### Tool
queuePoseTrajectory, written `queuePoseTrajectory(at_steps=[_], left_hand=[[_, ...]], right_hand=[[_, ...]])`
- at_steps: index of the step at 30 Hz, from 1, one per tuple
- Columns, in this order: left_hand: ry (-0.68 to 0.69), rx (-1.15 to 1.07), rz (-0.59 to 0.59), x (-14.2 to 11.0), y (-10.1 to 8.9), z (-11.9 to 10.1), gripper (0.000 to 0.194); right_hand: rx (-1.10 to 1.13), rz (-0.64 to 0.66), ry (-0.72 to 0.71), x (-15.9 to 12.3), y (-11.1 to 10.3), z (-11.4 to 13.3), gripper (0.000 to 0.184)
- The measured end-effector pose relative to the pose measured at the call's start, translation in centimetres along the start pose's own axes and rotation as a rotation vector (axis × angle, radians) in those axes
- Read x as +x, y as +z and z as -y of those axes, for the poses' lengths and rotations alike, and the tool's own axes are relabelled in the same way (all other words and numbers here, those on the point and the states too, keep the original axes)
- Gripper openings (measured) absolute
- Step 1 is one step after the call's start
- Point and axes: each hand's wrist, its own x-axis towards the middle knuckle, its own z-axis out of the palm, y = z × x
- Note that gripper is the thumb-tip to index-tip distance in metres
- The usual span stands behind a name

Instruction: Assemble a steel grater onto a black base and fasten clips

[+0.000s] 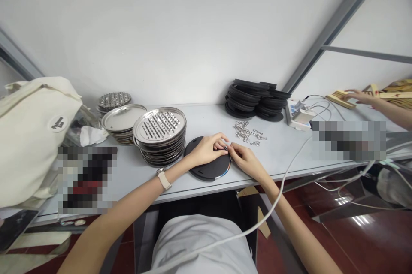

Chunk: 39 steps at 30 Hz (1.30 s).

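A round black disc [206, 167] lies flat at the front edge of the grey table [283, 154]. My left hand [207, 149] rests on top of the disc, fingers curled and pinched at its right rim. My right hand [246, 158] meets it there, fingers pinched on a small metal piece [227, 149] at the rim. A watch sits on my left wrist. A pile of small metal hooks [246, 131] lies just behind my hands.
A stack of perforated steel plates [160, 134] stands left of the disc, with more plates [122, 121] behind. Black discs [252, 99] are stacked by the wall. A power strip [299, 115] with cables lies right. Another person's hand [358, 96] touches wooden pieces far right. A cream bag [28, 137] stands left.
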Motion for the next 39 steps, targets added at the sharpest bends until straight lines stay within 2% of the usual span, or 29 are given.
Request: queuePoseTrajectory(at_steps=[12,19,31,39], left_hand=[[0.006,0.019,0.001,-0.03,-0.06,0.15,0.027],[0.013,0.106,-0.018,-0.08,0.04,-0.04,0.029],[0.016,0.048,0.006,-0.19,0.01,0.15,0.033],[0.005,0.133,-0.005,-0.18,0.02,-0.03,0.036]], right_hand=[[-0.019,0.0,-0.013,0.08,-0.08,-0.17,0.034],[-0.019,0.01,-0.01,0.08,-0.04,-0.16,0.033],[-0.018,0.02,0.002,-0.07,0.05,-0.31,0.033],[-0.031,0.012,0.003,0.1,0.13,-0.19,0.033]])
